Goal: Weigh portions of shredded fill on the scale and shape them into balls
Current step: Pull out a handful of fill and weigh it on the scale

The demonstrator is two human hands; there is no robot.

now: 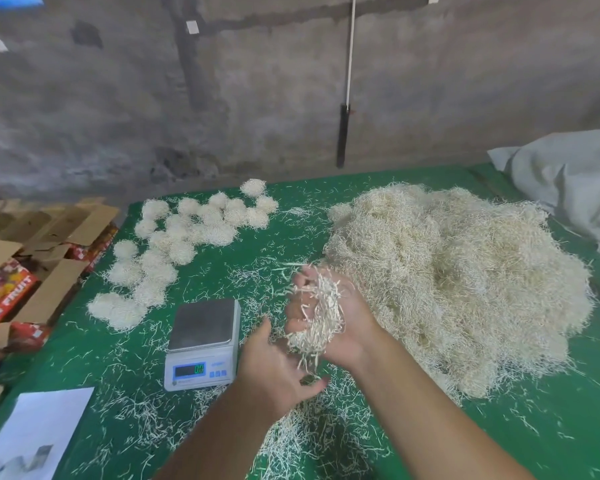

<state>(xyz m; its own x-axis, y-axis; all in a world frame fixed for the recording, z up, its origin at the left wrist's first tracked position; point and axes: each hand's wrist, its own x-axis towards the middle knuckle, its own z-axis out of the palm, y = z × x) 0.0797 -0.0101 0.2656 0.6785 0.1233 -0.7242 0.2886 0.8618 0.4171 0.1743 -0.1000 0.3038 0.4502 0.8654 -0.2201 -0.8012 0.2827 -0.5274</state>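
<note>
Just right of the scale [203, 344], the right hand [340, 327] is cupping a loose portion of shredded fill [317, 317], fingers curled round it. The left hand [278, 365] is hovering beneath with fingers relaxed, holding nothing. The fill is looking light, springy and prone to shedding, so gathering it from underneath with both palms seems best. Finished balls [174, 244] are lying beyond the scale; the big pile [465, 282] is sitting further right on the worktop [534, 427].
</note>
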